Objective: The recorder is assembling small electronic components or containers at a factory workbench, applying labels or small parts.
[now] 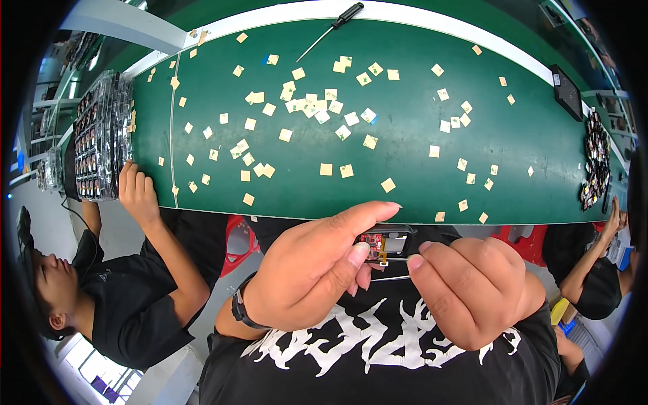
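Left hand (307,260) grips an opened device (394,243); right hand (470,287), a slender tool (397,260).

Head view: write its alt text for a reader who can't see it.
The left hand holds a small open electronic device with a red circuit board, while the right hand pinches something thin at its edge. Beyond, small pale squares lie scattered on a green table, a screwdriver at its far edge. Co-workers flank the scene.

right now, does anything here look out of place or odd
Mildly: pale square pieces lie strewn over the green tabletop at mixed angles, some overlapping, which looks untidy. The screwdriver lies with its handle over the white far edge. The open device in the left hand shows no clear damage.
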Motion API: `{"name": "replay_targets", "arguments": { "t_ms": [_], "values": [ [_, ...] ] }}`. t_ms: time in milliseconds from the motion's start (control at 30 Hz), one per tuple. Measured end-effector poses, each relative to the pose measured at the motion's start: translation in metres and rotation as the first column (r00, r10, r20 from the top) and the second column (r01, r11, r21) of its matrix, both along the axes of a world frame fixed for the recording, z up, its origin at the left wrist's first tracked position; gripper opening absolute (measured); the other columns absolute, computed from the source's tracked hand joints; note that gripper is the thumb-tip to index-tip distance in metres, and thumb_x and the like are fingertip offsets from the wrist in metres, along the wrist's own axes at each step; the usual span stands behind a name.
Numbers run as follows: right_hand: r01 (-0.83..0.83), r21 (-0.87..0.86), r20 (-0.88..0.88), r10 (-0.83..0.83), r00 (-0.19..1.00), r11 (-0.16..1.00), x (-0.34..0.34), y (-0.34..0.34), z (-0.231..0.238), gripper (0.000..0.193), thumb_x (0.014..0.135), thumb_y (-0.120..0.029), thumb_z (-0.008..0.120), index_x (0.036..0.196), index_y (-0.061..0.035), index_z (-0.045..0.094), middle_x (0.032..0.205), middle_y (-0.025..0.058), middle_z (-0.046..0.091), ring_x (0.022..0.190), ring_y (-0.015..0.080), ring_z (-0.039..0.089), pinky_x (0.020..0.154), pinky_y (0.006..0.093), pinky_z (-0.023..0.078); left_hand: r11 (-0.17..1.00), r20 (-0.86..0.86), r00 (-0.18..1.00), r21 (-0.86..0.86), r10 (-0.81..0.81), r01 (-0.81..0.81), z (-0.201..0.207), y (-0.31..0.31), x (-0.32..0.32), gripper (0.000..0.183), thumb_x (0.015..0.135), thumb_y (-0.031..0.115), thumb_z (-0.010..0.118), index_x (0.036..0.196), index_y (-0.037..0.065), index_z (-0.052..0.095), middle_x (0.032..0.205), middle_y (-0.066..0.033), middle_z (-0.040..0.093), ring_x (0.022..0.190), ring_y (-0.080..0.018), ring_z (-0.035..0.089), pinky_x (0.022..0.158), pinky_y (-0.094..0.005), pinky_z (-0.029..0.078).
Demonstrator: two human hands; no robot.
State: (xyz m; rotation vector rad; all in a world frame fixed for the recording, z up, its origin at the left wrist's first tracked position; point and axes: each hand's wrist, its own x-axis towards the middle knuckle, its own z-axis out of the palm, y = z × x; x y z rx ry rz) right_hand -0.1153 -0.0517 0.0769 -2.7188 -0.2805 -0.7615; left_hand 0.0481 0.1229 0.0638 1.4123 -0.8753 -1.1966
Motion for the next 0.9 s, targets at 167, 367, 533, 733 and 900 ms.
{"name": "replay_targets", "arguments": {
  "t_ms": [167,367,533,733,900],
  "values": [
    [0.004,-0.033,-0.004,-0.005,1.000,0.999,-0.002,-0.001,0.001,0.024,0.068,-0.005,0.069,0.088,0.0063,0.070,0.080,0.0125,0.066,0.067,0.0186,0.056,0.048,0.0242,0.035,1.000,0.002,1.000,0.011,0.004,-0.004,0.001,0.000,0.001,0.039,0.107,0.008,0.042,0.141,-0.010,0.048,0.093,-0.0116,0.066,0.071,-0.0106,0.063,0.061,-0.0235,0.054],
    [0.009,-0.027,0.010,-0.009,1.000,1.000,0.001,0.000,-0.001,0.025,0.068,-0.005,0.069,0.090,0.0067,0.070,0.081,0.0133,0.066,0.066,0.0187,0.057,0.047,0.0247,0.037,1.000,-0.009,1.000,0.001,0.029,-0.029,0.000,-0.001,-0.001,0.039,0.106,0.006,0.045,0.142,-0.007,0.049,0.086,-0.0088,0.064,0.068,-0.0109,0.062,0.059,-0.0246,0.052],
    [-0.010,0.006,0.033,0.010,0.999,1.000,0.002,-0.001,-0.007,0.027,0.068,-0.006,0.068,0.091,0.0063,0.070,0.082,0.0129,0.066,0.067,0.0190,0.058,0.047,0.0254,0.039,0.999,-0.013,0.999,-0.001,0.052,-0.052,0.001,0.000,-0.001,0.040,0.103,0.000,0.046,0.143,-0.005,0.050,0.081,-0.0069,0.061,0.065,-0.0115,0.061,0.058,-0.0259,0.050],
    [-0.030,0.055,0.024,0.029,0.999,0.998,0.002,-0.001,-0.010,0.029,0.065,-0.007,0.067,0.091,0.0059,0.070,0.082,0.0118,0.066,0.067,0.0193,0.059,0.048,0.0260,0.043,1.000,0.003,1.000,0.001,0.015,-0.015,0.000,0.001,-0.001,0.039,0.107,0.010,0.043,0.140,-0.011,0.048,0.095,-0.0121,0.066,0.070,-0.0102,0.062,0.061,-0.0234,0.054],
    [-0.047,0.049,0.013,0.047,0.999,0.998,0.002,-0.001,-0.011,0.030,0.064,-0.008,0.067,0.090,0.0061,0.069,0.082,0.0116,0.064,0.067,0.0193,0.058,0.049,0.0253,0.043,1.000,0.042,0.999,-0.004,-0.001,0.001,-0.005,0.001,0.000,0.038,0.106,0.006,0.043,0.140,-0.010,0.050,0.093,-0.0098,0.066,0.069,-0.0098,0.062,0.060,-0.0240,0.053]
  ]
}}
